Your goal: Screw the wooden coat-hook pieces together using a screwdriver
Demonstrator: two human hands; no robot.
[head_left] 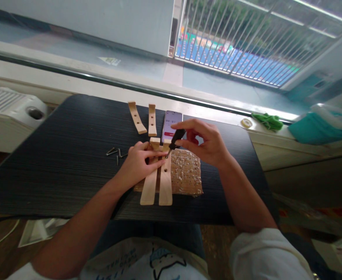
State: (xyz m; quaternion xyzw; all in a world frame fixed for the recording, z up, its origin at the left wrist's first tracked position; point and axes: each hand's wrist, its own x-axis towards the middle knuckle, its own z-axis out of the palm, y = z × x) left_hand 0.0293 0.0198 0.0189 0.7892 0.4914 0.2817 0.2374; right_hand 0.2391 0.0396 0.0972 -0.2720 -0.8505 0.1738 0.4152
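Observation:
Two long wooden slats (159,182) lie side by side on the dark table (57,163), over a crinkled plastic bag (187,175). My left hand (138,161) presses on the slats, fingers pinched near the screwdriver tip. My right hand (204,142) grips a black-handled screwdriver (175,139), tip down on the right slat. Two more curved wooden pieces (143,118) with holes lie farther back. Several screws (117,152) lie left of my left hand.
A phone (171,124) with a lit screen lies behind the slats. A white radiator (10,116) stands at left. On the sill at right are a green cloth (268,120), a teal bag (322,126) and a small round object (246,123).

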